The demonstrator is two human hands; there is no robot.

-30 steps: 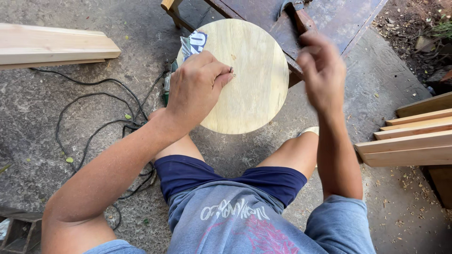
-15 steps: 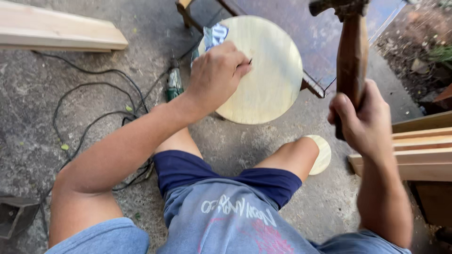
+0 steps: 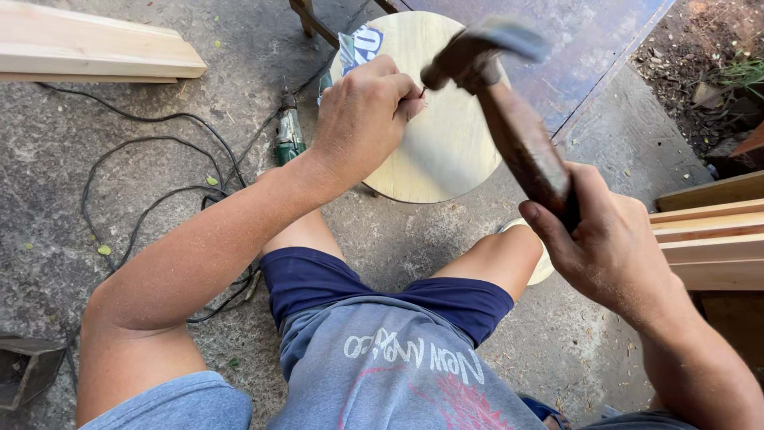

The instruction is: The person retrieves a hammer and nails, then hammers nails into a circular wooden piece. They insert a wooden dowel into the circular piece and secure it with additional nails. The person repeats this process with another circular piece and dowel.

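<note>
The round wooden seat [image 3: 446,151], pale and smooth-grained, stands on rough concrete in front of the person's knees. The right hand [image 3: 609,243] is clamped on a dark wooden-handled hammer [image 3: 509,119]; short, square taps would suit. The left hand [image 3: 362,115] pinches a thin nail [image 3: 422,93] upright on the seat.

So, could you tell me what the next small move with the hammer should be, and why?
Probably a light tap: the hammer head in the right hand hangs just beside the left hand fingertips, which pinch something small, likely a nail, against the round wooden disc.
</note>
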